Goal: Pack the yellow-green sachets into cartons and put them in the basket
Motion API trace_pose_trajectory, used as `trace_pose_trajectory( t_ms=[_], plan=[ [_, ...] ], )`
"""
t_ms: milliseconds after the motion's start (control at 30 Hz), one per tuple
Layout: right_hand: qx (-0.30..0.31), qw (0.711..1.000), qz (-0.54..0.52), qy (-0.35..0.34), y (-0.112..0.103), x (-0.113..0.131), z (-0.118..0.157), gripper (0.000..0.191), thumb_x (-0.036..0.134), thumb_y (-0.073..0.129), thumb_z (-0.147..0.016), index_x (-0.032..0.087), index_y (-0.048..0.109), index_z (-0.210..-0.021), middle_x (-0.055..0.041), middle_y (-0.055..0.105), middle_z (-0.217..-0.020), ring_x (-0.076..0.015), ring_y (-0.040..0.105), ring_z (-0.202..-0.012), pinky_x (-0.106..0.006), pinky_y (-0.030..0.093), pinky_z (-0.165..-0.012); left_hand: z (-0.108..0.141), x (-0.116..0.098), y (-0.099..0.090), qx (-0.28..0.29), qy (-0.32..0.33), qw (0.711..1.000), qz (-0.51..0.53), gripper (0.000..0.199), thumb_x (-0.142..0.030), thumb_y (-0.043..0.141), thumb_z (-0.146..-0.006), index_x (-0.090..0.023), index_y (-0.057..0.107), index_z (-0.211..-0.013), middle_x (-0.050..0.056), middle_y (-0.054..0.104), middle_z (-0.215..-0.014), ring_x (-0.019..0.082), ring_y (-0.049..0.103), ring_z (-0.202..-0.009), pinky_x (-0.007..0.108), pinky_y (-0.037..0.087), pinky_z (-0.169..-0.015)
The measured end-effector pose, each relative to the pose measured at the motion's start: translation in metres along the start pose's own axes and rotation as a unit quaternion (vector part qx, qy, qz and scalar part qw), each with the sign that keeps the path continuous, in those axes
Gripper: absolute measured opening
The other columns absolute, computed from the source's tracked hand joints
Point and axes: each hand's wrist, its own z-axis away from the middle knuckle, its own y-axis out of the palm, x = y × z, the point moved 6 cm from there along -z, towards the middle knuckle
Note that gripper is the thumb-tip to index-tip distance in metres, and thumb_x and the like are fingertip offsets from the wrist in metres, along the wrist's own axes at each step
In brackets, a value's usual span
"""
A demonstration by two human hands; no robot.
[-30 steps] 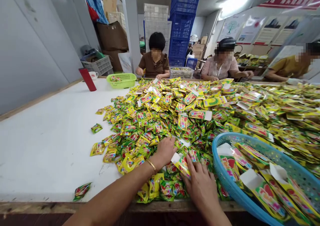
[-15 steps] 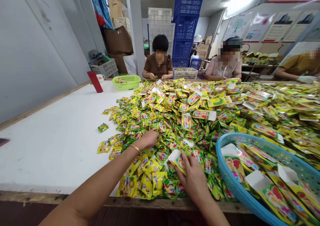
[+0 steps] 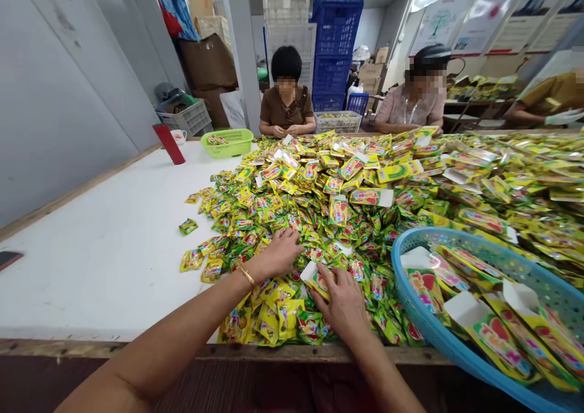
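A large heap of small green and yellow candy packets covers the middle of the white table. My left hand reaches over the green packets, fingers bent down onto them; its fingertips are partly hidden, and what they hold, if anything, cannot be made out. To its right, my right hand grips a small open carton, whose white flap points up and left. Yellow packets lie in front, close to the table's near edge.
A blue basket of open cartons stands at the right. Far left are a green basket, a red box and a cup. Across the table sit two people, with a third person at far right.
My left hand has shifted slightly right and its fingers now show more. The right hand still holds the carton, a little further left. The whole view has tilted slightly.
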Motion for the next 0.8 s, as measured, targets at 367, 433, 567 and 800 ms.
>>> trace_pose_trajectory(
  t_ms=[367, 433, 567, 800],
  plan=[
    [-0.037, 0.999, -0.011, 0.005, -0.009, 0.005, 0.002, 0.047, 0.041, 0.047, -0.088, 0.021, 0.047, -0.131, -0.014, 0.053, -0.111, -0.0237, 0.053, -0.095, -0.034, 0.044, -0.075, 0.015, -0.001, 0.028, -0.117, -0.217, 0.674, 0.696, 0.051, -0.015, 0.054, -0.07, -0.02, 0.042, -0.12, -0.002, 0.057, -0.075, 0.01, 0.056, -0.058, 0.021, 0.049, -0.052],
    [-0.032, 0.999, -0.014, 0.014, -0.009, 0.005, 0.003, 0.047, 0.04, 0.047, -0.088, 0.019, 0.048, -0.13, -0.0145, 0.054, -0.11, -0.0238, 0.054, -0.094, -0.034, 0.045, -0.075, 0.016, -0.009, 0.038, -0.139, -0.225, 0.684, 0.68, 0.053, -0.013, 0.053, -0.07, -0.022, 0.044, -0.122, -0.001, 0.06, -0.08, 0.008, 0.057, -0.056, 0.02, 0.05, -0.051],
    [-0.026, 0.999, -0.026, 0.02, -0.007, 0.004, 0.005, 0.047, 0.037, 0.048, -0.087, 0.016, 0.047, -0.129, -0.0153, 0.053, -0.11, -0.024, 0.054, -0.095, -0.036, 0.046, -0.077, 0.015, -0.013, 0.051, -0.137, -0.253, 0.754, 0.591, 0.037, -0.014, 0.05, -0.072, -0.017, 0.056, -0.109, -0.001, 0.063, -0.078, 0.01, 0.057, -0.053, 0.022, 0.05, -0.052],
    [-0.025, 0.997, -0.071, 0.005, -0.003, 0.007, 0.003, 0.044, 0.037, 0.048, -0.087, 0.012, 0.049, -0.123, -0.016, 0.053, -0.109, -0.025, 0.053, -0.098, -0.038, 0.048, -0.079, 0.015, -0.01, 0.034, -0.185, -0.208, 0.856, 0.436, 0.019, -0.031, 0.051, -0.079, -0.016, 0.063, -0.077, 0.001, 0.064, -0.075, 0.016, 0.058, -0.073, 0.027, 0.048, -0.07]
  ],
)
